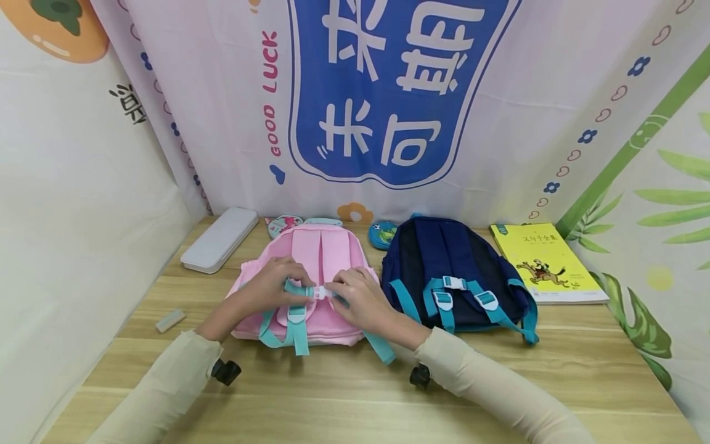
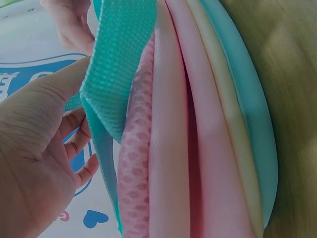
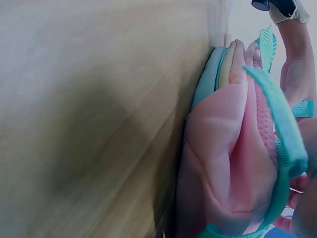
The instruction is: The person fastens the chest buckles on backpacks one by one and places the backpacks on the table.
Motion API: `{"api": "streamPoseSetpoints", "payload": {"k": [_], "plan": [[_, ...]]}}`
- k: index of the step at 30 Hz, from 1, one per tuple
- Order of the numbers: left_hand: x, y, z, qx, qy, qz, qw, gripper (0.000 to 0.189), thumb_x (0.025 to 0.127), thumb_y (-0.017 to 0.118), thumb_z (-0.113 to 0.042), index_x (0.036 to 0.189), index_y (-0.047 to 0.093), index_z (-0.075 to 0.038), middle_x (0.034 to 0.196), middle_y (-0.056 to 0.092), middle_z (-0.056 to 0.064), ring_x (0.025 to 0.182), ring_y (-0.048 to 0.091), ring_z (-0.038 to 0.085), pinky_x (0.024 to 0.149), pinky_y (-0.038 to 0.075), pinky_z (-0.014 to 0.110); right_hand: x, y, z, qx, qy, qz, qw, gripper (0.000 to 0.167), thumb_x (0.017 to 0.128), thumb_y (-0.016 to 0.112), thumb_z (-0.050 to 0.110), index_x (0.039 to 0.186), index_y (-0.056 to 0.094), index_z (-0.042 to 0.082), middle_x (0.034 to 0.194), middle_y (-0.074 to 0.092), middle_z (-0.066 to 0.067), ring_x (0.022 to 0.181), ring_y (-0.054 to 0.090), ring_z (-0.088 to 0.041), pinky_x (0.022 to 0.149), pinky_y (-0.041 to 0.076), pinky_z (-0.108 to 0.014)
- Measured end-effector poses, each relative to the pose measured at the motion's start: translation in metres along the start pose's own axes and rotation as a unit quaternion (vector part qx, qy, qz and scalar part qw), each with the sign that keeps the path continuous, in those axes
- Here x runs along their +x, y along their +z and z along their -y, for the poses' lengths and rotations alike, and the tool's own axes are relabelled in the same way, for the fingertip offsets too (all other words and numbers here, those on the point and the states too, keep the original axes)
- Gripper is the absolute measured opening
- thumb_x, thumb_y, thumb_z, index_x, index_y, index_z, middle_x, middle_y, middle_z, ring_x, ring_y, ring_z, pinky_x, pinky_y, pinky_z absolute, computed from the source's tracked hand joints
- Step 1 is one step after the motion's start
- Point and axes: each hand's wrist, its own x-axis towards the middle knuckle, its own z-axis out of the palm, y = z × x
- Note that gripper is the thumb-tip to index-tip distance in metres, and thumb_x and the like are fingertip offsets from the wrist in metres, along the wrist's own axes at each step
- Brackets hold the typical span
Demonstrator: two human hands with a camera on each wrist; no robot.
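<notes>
A pink backpack (image 1: 316,324) lies on the table with its strap side up. Over its middle, a white buckle (image 1: 320,292) sits between my two hands; whether its halves are locked together I cannot tell. My left hand (image 1: 277,283) pinches the buckle's left side by the teal strap (image 1: 294,287), and my right hand (image 1: 363,298) pinches its right side. In the left wrist view, teal webbing (image 2: 119,59) hangs in front of my left hand (image 2: 44,129). The right wrist view shows the pink backpack's side (image 3: 213,148), with my right hand (image 3: 304,198) at the edge.
Right of the pink bag lies a navy backpack (image 1: 407,277) with its own white buckle (image 1: 455,283) fastened. A yellow book (image 1: 546,259) is at the far right. A white case (image 1: 220,239) and a small eraser-like block (image 1: 170,320) lie to the left. A printed curtain hangs behind.
</notes>
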Motion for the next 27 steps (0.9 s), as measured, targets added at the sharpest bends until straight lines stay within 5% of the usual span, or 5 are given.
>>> {"api": "streamPoseSetpoints", "payload": {"k": [15, 27], "plan": [[0.006, -0.005, 0.005, -0.026, 0.016, 0.031, 0.9991, 0.015, 0.077, 0.090, -0.022, 0.087, 0.079, -0.020, 0.085, 0.074, -0.012, 0.086, 0.061, 0.014, 0.080, 0.048, 0.029, 0.012, -0.010, 0.002, 0.003, 0.024, 0.067, 0.9975, 0.021, 0.089, 0.078, 0.020, 0.110, 0.080, 0.016, 0.092, 0.070, 0.003, 0.093, 0.065, -0.014, 0.099, 0.046, -0.038], [0.007, -0.006, 0.006, -0.066, 0.000, 0.031, 0.9973, 0.014, 0.078, 0.090, -0.019, 0.088, 0.080, -0.018, 0.087, 0.076, -0.010, 0.088, 0.060, 0.017, 0.083, 0.048, 0.031, 0.013, -0.012, 0.002, 0.019, 0.027, 0.057, 0.9979, 0.021, 0.088, 0.080, 0.017, 0.108, 0.081, 0.014, 0.092, 0.072, 0.001, 0.093, 0.066, -0.014, 0.102, 0.046, -0.040]]}}
